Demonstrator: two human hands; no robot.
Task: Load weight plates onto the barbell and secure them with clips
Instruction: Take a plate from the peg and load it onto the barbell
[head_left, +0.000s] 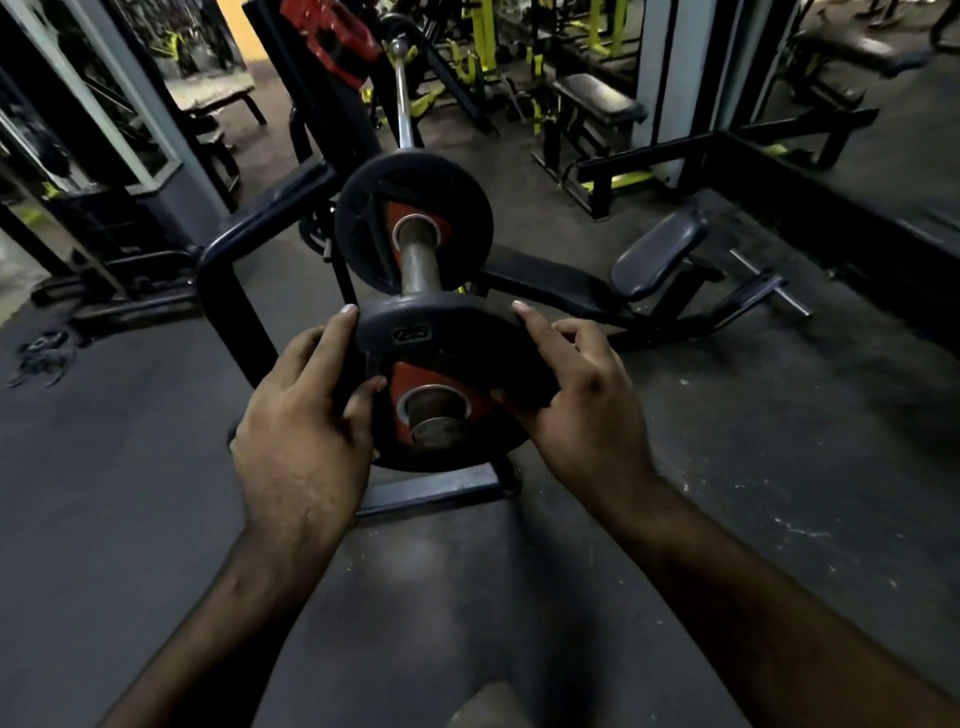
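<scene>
Both hands clamp the near weight plate (447, 384) by its rim. The left hand (306, 415) grips the plate's left edge, fingers (337, 338) curled over the rim and thumb pressed on the face just beside the red hub. The right hand (576, 395) grips the right edge, index finger laid along the upper rim and thumb tucked against the face.

The plate is black with a red wedge around its centre hole and a raised marking near the top that is too blurred to read surely. The end of the barbell sleeve (421, 265) shows inside the hole, so the plate sits at the very tip of the sleeve.

Beyond this plate, further along the sleeve, a second black plate (413, 228) with the same red wedge is already on the bar, apart from the held one with bare sleeve between them. Past that plate the chrome bar (402, 104) runs away toward a red pad (332, 41).

Below the held plate a dark steel frame foot (431, 491) lies on the grey floor (130, 467). To the right of the held plate a padded bench (660, 254) stands low. No clip is visible on the sleeve.
</scene>
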